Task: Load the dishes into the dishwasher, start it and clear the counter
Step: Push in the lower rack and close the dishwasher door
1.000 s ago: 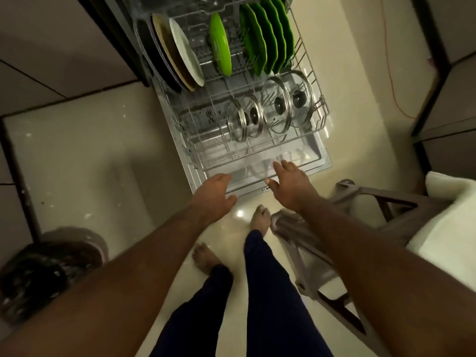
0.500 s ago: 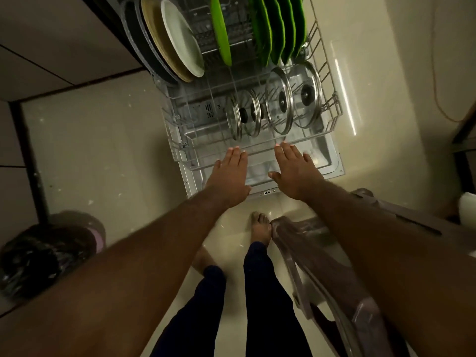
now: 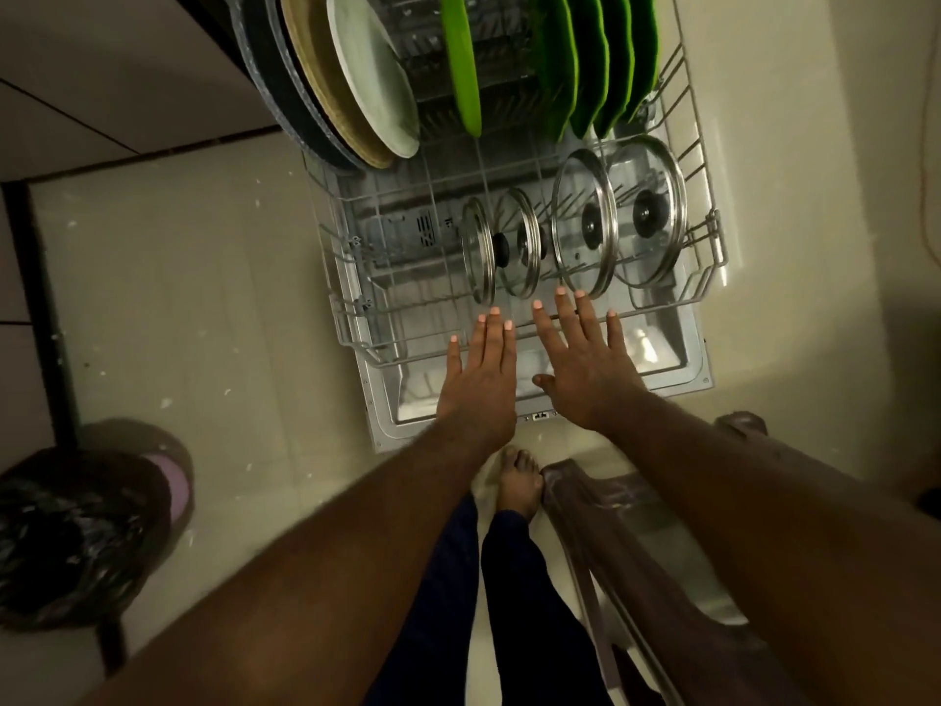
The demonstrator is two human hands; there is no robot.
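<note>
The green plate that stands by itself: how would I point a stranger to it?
Start at the pulled-out dishwasher rack. In its far row of upright plates, a white plate stands left and a packed bunch of green plates right. The lone green plate stands edge-on in the gap between them, touching neither.

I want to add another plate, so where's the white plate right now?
In the head view, the white plate stands on edge at the rack's far left, beside a tan plate, with a single green plate to its right.

Left hand (image 3: 478,384) and right hand (image 3: 590,369) flat over rack (image 3: 346,328) (loaded)
</note>
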